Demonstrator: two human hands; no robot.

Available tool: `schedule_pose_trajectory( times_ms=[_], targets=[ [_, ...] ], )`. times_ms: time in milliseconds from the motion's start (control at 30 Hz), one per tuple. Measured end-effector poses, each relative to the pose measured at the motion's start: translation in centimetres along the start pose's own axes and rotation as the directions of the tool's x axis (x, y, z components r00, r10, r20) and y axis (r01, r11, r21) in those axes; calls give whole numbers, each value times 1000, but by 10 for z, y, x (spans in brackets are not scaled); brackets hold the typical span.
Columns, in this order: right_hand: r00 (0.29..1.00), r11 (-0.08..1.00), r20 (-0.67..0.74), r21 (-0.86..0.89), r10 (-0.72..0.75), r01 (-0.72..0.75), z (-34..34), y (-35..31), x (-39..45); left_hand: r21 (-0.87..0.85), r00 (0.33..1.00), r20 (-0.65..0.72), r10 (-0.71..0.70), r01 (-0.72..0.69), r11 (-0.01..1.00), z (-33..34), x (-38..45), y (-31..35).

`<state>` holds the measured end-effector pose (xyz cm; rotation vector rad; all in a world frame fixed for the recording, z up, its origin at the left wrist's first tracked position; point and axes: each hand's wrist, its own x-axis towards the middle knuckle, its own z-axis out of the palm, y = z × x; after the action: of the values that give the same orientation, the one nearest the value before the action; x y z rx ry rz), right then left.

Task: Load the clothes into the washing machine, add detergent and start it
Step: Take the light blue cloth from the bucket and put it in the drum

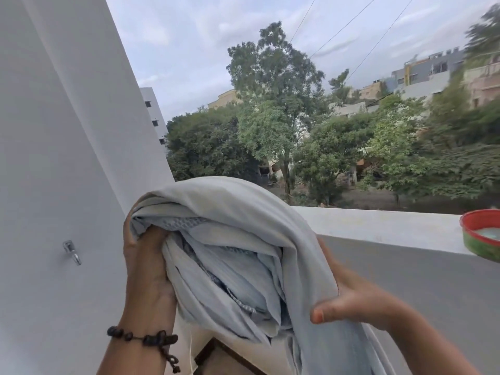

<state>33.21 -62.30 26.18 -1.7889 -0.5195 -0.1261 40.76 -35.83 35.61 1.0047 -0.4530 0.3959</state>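
Note:
A bundle of pale grey-blue cloth (pixel 230 239) with patterned folds inside is held up in front of me, over a balcony. My left hand (pixel 146 263) grips the bundle's left side, fingers curled into the folds; a dark bead bracelet is on that wrist. My right hand (pixel 349 299) holds the right side from underneath, thumb pressed on the fabric. The cloth hangs down past the bottom of the view. No washing machine or detergent is in view.
A white wall (pixel 59 158) with a metal hook (pixel 71 251) stands on the left. The white parapet (pixel 378 226) runs across ahead, with a red and green bowl (pixel 481 236) on its right end. Trees and buildings lie beyond.

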Motion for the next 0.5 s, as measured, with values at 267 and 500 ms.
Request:
schedule_pose_trajectory(
  times_ms=[267,500],
  targets=[
    [957,980,-285,199,49,9,31,20,5,-225,986,-11,-167,161,961,15,4,2],
    [881,930,-472,327,8,167,2,6,16,201,866,30,-499,483,852,-36,-24,-3]
  ],
)
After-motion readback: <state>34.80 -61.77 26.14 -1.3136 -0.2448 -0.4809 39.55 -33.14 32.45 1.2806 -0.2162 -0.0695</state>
